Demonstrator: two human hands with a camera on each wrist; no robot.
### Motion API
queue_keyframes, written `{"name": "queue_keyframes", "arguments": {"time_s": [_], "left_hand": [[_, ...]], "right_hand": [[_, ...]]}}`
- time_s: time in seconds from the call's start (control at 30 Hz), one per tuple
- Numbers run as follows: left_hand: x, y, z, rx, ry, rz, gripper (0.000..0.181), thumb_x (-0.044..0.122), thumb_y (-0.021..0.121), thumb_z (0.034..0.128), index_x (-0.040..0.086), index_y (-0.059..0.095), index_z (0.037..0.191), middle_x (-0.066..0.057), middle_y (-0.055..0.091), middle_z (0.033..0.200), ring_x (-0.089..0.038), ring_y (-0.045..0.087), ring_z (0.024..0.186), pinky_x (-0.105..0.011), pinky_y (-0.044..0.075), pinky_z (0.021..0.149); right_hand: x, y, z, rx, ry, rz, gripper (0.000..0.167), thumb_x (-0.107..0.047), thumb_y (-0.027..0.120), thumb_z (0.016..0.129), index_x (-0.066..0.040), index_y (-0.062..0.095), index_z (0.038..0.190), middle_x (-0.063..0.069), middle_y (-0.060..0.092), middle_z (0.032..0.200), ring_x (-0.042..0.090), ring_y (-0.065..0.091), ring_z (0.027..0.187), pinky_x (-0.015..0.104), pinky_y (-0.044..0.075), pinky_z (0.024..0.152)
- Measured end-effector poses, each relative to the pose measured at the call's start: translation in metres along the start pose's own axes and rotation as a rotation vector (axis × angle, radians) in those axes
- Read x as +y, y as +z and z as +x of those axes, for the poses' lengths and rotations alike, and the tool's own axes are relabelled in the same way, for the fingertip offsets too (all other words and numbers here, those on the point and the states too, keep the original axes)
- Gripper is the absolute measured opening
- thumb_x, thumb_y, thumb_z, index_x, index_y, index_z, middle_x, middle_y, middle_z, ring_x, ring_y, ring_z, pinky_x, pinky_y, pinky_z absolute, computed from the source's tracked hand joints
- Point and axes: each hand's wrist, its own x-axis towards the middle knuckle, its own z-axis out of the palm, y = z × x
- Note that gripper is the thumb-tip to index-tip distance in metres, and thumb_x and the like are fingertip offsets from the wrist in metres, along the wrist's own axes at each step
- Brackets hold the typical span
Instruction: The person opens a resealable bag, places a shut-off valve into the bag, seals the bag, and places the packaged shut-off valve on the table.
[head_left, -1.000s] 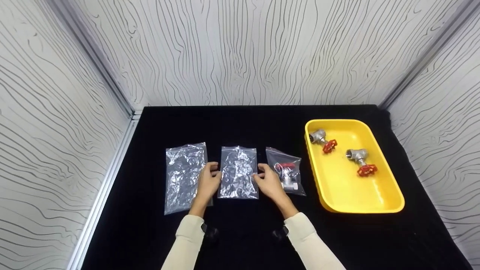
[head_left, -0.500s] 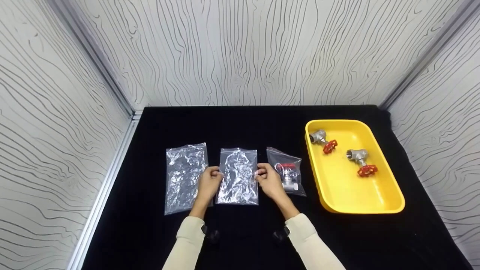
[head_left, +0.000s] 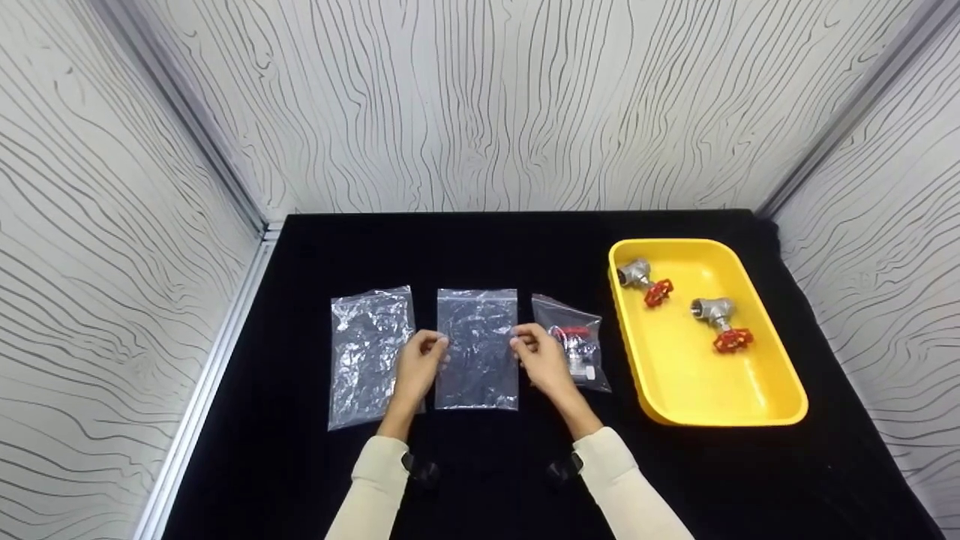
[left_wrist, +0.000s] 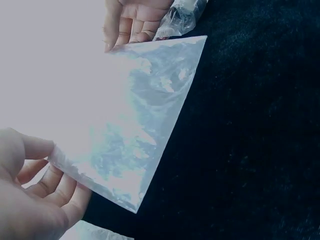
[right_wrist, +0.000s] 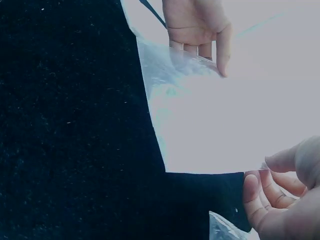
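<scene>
A clear zip bag [head_left: 478, 360] is held up flat between both hands in the head view. My left hand [head_left: 418, 365] pinches its left edge, thumb on top and fingers beneath. At the opposite edge my right hand [head_left: 543, 361] pinches it the same way. The left wrist view shows the bag's lower corner [left_wrist: 145, 165] lifted over the black cloth, its upper part washed out by glare. Another clear zip bag [head_left: 367, 360] lies beside the left hand. Next to the right hand rests a zip bag [head_left: 589, 330] with a red-handled valve inside, partly behind that hand.
On the right stands a yellow tray [head_left: 701, 401]. It holds one valve with a red handwheel [head_left: 658, 292] near its left wall and another valve [head_left: 716, 309] nearer the middle. Black cloth [head_left: 450, 251] covers the table, with patterned walls [head_left: 480, 105] around it.
Both hands have taken hold of the middle bag's side edges and raised it off the cloth. The bag looks larger and less glossy now. The other bags and the tray stay put.
</scene>
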Motion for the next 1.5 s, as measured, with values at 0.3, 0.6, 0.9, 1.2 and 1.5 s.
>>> {"name": "queue_keyframes", "arguments": {"time_s": [0.3,0.6,0.9,1.2,1.5], "left_hand": [[0.009,0.001,-0.003,-0.020,0.032,-0.028,0.016,0.003,0.067,0.1013,-0.011,0.067,0.108,-0.021,0.073,0.091,-0.011,0.066,0.071,-0.022,0.058,0.063],[0.023,0.002,-0.006,-0.063,0.113,-0.051,0.019,0.005,0.066,0.1035,-0.008,0.068,0.118,-0.031,0.071,0.096,-0.023,0.069,0.081,-0.028,0.059,0.067],[0.025,0.004,-0.005,-0.071,0.175,-0.147,0.019,0.010,0.068,0.1042,-0.004,0.070,0.117,-0.023,0.076,0.103,-0.018,0.073,0.090,-0.027,0.063,0.079],[0.032,0.005,-0.008,-0.092,0.215,-0.183,0.017,0.008,0.065,0.1055,-0.007,0.069,0.114,-0.024,0.075,0.103,-0.013,0.073,0.091,-0.028,0.062,0.080],[0.037,0.007,-0.009,-0.109,0.250,-0.206,0.015,0.005,0.066,0.1041,-0.008,0.069,0.111,-0.025,0.075,0.100,-0.013,0.073,0.089,-0.026,0.061,0.079]], "right_hand": [[-0.009,-0.010,0.001,0.011,-0.051,0.029,0.006,0.003,0.070,0.098,0.004,0.072,0.103,0.020,0.074,0.091,0.020,0.066,0.075,0.030,0.060,0.064],[-0.014,-0.020,0.000,0.014,-0.080,0.008,0.004,0.001,0.072,0.097,0.002,0.074,0.101,0.017,0.074,0.087,0.016,0.064,0.073,0.019,0.054,0.063],[-0.019,-0.029,-0.003,0.021,-0.099,0.036,0.004,-0.002,0.075,0.096,0.001,0.076,0.099,0.017,0.076,0.088,0.019,0.065,0.073,0.017,0.051,0.063],[-0.025,-0.038,-0.008,0.029,-0.157,0.014,0.005,-0.003,0.076,0.096,-0.001,0.076,0.101,0.016,0.077,0.098,0.005,0.066,0.080,0.016,0.055,0.075],[-0.037,-0.046,-0.011,0.062,-0.214,0.027,0.012,-0.009,0.080,0.095,-0.005,0.078,0.106,0.011,0.078,0.102,0.008,0.068,0.083,0.018,0.057,0.075]]}}
